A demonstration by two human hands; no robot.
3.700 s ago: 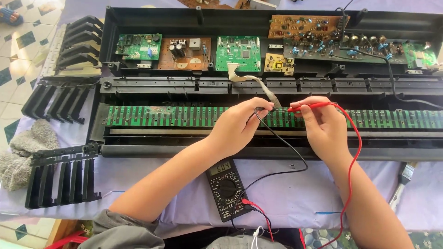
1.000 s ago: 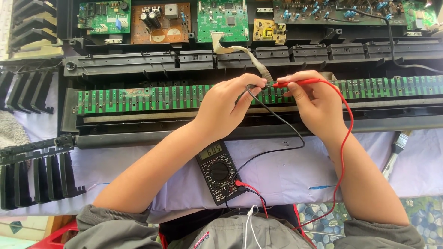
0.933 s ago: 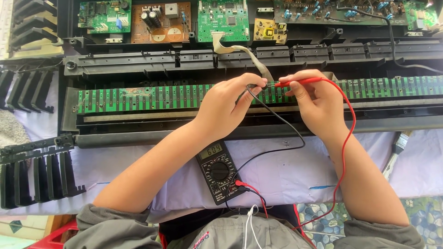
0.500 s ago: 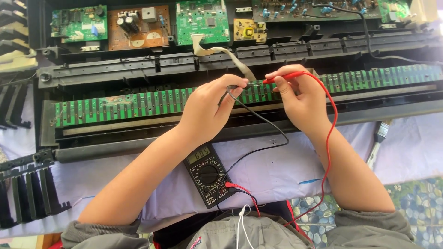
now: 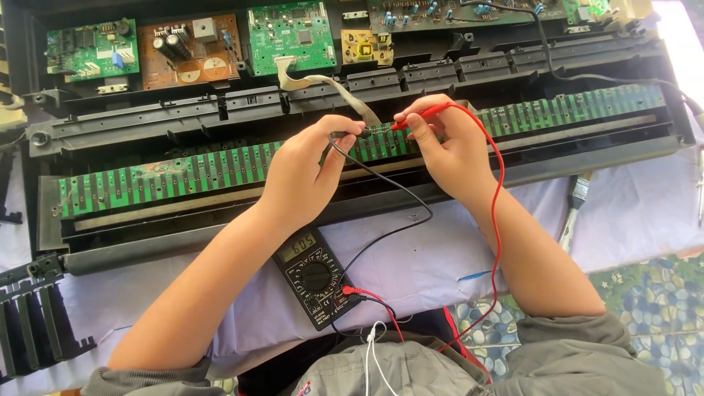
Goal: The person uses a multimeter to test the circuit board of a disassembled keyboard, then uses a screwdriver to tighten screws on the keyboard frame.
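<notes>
Two probes are in use, one per hand. The left hand [image 5: 304,180] is pinched shut on the black probe [image 5: 346,135], forearm running in from 7 o'clock; the right hand [image 5: 449,147] is pinched shut on the red probe [image 5: 418,115], forearm coming from 5 o'clock. Both tips rest on the one long green circuit strip [image 5: 183,172], near its middle. One black meter [image 5: 314,277] lies on the counter [image 5: 631,220] at 6 o'clock of the hands. Four small boards [image 5: 286,33] sit in a row at 12 o'clock.
</notes>
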